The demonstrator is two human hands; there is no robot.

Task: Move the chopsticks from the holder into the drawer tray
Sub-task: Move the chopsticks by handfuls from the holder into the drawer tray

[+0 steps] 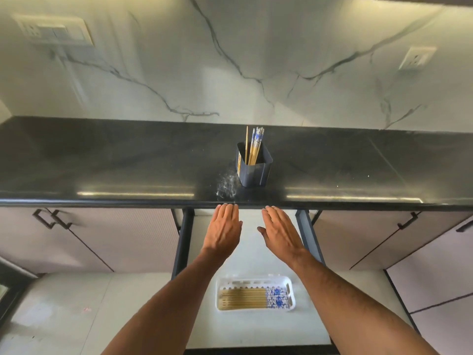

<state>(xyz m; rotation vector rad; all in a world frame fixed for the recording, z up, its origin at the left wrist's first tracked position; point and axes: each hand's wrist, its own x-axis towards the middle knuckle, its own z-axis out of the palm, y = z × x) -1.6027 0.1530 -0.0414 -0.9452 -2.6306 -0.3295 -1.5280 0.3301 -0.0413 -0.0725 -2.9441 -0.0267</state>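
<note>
A dark square holder (253, 170) stands on the black countertop near its front edge, with several bamboo chopsticks with blue-and-white tops (254, 146) upright inside. Below, an open drawer (258, 326) holds a white tray (256, 280) in which several more chopsticks (252, 298) lie side by side. My left hand (224, 230) and my right hand (280, 233) hover flat above the drawer, fingers straight, fingertips close to the counter's front edge. Both hands hold nothing and are below the holder in the view.
The black countertop (102, 162) runs the full width, with a whitish smudge (226, 185) left of the holder. Closed cabinet doors with dark handles (51, 219) flank the drawer. A marble backsplash carries wall sockets (52, 30).
</note>
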